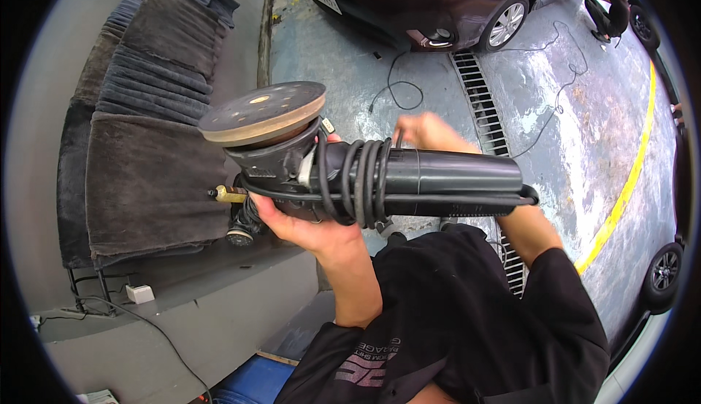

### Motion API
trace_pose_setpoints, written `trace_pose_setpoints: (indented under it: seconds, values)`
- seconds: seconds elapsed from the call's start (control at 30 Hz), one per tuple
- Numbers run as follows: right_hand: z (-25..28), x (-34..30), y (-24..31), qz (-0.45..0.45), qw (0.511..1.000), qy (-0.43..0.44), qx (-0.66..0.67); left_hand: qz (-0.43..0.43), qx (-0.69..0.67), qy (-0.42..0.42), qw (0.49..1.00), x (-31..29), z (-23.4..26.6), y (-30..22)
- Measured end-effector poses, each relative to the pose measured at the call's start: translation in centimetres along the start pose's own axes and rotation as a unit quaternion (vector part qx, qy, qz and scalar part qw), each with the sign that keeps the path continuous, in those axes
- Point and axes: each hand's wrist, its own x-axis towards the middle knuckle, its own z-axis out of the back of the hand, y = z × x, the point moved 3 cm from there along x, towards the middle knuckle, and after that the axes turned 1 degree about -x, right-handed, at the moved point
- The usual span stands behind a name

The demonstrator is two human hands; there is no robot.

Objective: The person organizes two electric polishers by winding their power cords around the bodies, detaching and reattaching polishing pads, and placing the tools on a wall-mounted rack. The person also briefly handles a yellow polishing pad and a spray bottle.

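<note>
A black polisher with a round backing plate lies sideways in front of my chest, its plate end to the left and tilted upward. My left hand grips it from below, close to the head. Several turns of black power cord are wound round the body. Beyond the tool, my right hand is closed on a piece of that cord and slightly blurred. The polisher hides part of my right forearm.
Dark towels hang on a rack at the left, near a grey ledge. A dark car stands ahead. A drain grate and a loose cable cross the floor. Another person crouches at far right.
</note>
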Motion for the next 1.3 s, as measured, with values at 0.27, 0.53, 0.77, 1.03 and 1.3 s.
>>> trace_pose_setpoints:
  seconds: [0.27,0.53,0.77,1.03,1.3]
  values:
    - [10.4,0.8,17.6,0.056,0.949,0.020,-0.311,-0.117,0.083,-0.047,0.989,1.2,2.7,1.1]
    - [1.2,-6.3,18.2,-0.036,0.997,-0.005,0.067,-0.156,0.030,-0.087,0.983,1.7,2.6,1.0]
    - [-4.3,-5.8,7.4,0.094,0.995,0.007,0.036,-0.042,0.013,-0.086,0.995,0.1,1.3,-0.5]
    - [8.7,2.3,9.3,0.099,0.958,-0.089,-0.255,0.029,-0.011,0.000,1.000,0.5,5.3,0.5]
    - [4.6,-4.3,17.5,-0.088,0.981,-0.019,-0.171,-0.049,0.056,-0.105,0.992,-0.7,7.1,2.4]
